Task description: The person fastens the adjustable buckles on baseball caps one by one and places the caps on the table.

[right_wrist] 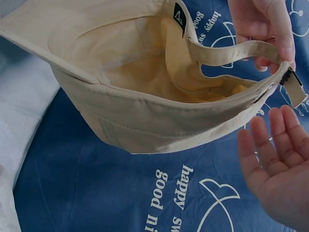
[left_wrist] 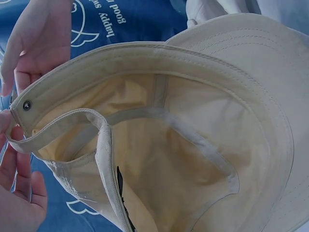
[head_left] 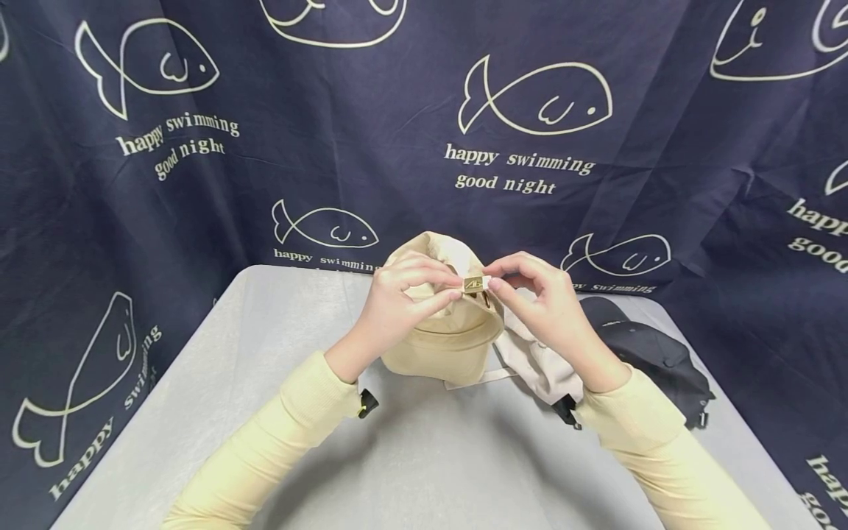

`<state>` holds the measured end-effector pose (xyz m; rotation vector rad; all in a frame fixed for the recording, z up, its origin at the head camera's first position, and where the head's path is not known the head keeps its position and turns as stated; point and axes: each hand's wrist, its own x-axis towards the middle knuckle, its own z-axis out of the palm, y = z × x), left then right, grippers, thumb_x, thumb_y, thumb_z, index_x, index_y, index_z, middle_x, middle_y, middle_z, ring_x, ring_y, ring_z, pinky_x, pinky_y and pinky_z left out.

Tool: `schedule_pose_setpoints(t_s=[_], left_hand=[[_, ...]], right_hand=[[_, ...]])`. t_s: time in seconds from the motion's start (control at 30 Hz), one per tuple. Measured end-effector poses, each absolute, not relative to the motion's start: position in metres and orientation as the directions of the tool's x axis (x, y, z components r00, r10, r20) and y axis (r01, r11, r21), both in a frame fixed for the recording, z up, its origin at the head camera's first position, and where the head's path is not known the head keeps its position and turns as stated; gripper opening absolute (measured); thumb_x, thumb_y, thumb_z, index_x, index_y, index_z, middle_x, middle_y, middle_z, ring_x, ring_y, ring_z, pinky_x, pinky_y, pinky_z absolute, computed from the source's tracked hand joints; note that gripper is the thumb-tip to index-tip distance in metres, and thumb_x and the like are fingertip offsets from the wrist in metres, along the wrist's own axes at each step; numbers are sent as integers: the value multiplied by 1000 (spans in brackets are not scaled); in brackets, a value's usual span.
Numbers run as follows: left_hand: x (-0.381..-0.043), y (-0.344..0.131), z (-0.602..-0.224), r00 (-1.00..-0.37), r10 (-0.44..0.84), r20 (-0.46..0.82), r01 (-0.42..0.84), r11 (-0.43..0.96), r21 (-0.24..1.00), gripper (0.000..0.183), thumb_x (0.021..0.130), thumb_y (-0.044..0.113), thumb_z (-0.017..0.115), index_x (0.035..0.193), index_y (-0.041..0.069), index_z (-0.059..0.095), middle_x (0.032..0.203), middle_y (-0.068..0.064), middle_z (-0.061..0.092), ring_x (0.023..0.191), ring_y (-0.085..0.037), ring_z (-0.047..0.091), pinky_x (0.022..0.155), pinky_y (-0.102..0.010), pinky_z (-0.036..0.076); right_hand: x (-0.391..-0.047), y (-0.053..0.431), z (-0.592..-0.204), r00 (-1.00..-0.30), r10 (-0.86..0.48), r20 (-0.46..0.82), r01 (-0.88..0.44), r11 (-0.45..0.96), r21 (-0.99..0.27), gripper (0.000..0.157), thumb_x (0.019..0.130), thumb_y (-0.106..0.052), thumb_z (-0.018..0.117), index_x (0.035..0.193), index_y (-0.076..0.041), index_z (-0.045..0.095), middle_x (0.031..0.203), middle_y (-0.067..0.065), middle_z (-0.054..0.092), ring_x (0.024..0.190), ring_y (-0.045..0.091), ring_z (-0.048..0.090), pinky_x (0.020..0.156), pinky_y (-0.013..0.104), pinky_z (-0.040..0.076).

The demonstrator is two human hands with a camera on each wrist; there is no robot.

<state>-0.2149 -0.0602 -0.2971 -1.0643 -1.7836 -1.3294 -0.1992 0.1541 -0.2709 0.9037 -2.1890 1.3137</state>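
A beige baseball cap (head_left: 440, 353) is held up over the table, its back strap raised and its hollow inside showing in both wrist views. At the strap's gold-coloured metal buckle (head_left: 474, 285), my left hand (head_left: 400, 291) pinches with thumb and fingertips. On the buckle's other side, my right hand (head_left: 546, 298) has thumb and index finger at the strap's short tail (right_wrist: 295, 93); its remaining fingers look loosely bent in the right wrist view. A metal eyelet (left_wrist: 27, 105) shows near the cap's back edge.
A pale, whitish cap (head_left: 539, 364) lies on the table just right of the beige one, partly behind the right forearm. Farther right lies a black cap (head_left: 652, 357). The grey-white table (head_left: 424, 471) meets a dark blue fish-print curtain (head_left: 397, 132) at its back edge.
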Motion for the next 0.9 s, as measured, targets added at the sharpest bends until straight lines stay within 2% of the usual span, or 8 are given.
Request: schedule_pose_setpoints(t_s=[0.2,0.4,0.67,0.9], left_hand=[[-216,-60,-298,-447,223,866,894,153,422,16,71,8,81,86,5,75,82,-2,72,87,-15,62,84,-26,48],[-216,-60,-299,-457,230,859,889,162,429,17,73,9,80,89,7,75,82,0,72,86,-13,61,82,-26,48],[-217,-60,-298,-475,252,843,879,190,438,21,73,11,81,93,7,75,84,1,72,85,-12,61,79,-24,47],[-214,-54,-295,-490,280,826,867,259,426,28,70,19,83,95,10,75,79,4,68,76,-10,51,69,-26,45]], right_hand=[[-200,157,-273,-752,-280,597,-655,430,-622,6,88,-5,65,91,-4,69,91,4,69,79,1,63,73,14,50],[-198,155,-274,-781,-278,560,-622,431,-653,4,86,-8,68,88,-5,68,86,3,67,73,6,65,66,14,48],[-199,154,-275,-762,-291,578,-645,410,-644,5,85,-8,68,85,-3,66,81,4,65,69,9,65,63,15,47],[-201,151,-276,-741,-309,596,-670,402,-624,6,84,-2,68,82,-7,65,80,2,65,69,10,65,63,16,49]])
